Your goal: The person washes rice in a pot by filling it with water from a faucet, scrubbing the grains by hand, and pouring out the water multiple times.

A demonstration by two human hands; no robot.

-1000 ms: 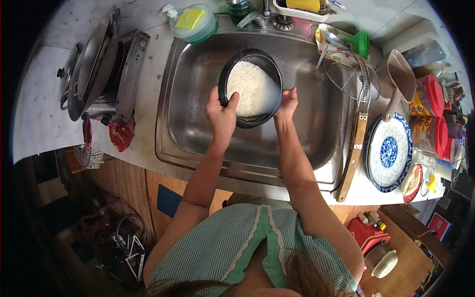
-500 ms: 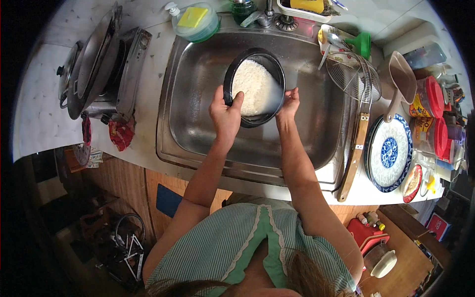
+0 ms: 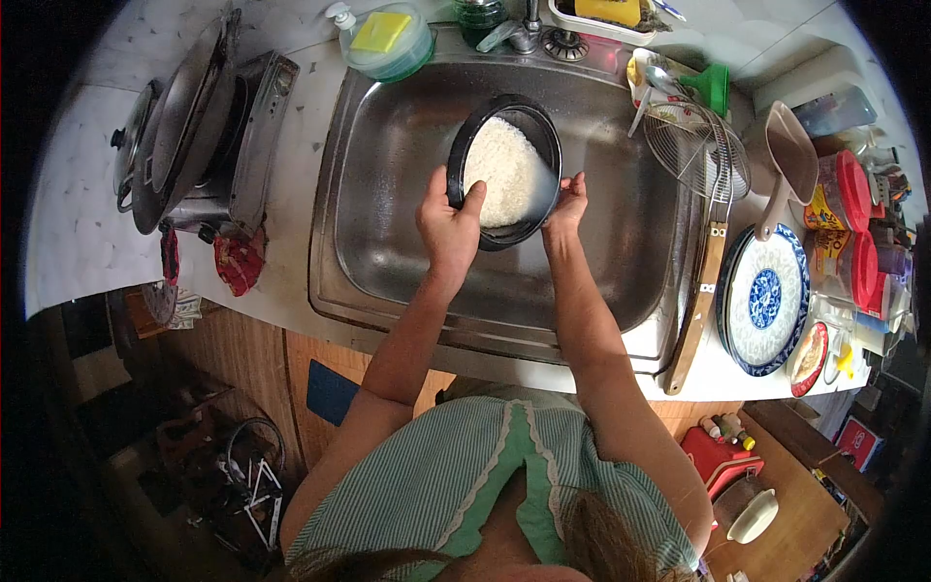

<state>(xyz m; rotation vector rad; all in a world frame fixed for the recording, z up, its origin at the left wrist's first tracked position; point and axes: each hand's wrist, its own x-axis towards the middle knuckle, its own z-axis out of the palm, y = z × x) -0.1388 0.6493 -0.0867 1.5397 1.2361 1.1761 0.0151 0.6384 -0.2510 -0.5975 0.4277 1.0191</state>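
A round black pot (image 3: pixel 459 163) with white rice (image 3: pixel 501 175) and some cloudy water hangs over the steel sink (image 3: pixel 388 218), tilted so that the liquid gathers on its right side. My left hand (image 3: pixel 452 221) grips the left rim, thumb over the edge and fingers behind the outer wall. Against the lower right side, my right hand (image 3: pixel 567 209) is closed around the pot, its fingertips partly hidden behind it. The faucet (image 3: pixel 529 27) stands beyond the pot at the back of the sink.
A soap container with a yellow sponge (image 3: pixel 381 31) stands behind the sink. Along the right edge lie a wire strainer (image 3: pixel 693 145) with a wooden handle, a dipper (image 3: pixel 790 155) and blue-patterned plates (image 3: pixel 764 299). On the left are a stove (image 3: pixel 262 145) and pans (image 3: pixel 189 116).
The pot has shifted slightly to the right, carried by both hands. The rice and cloudy water inside have moved a little toward the right side. Both hands keep their grip.
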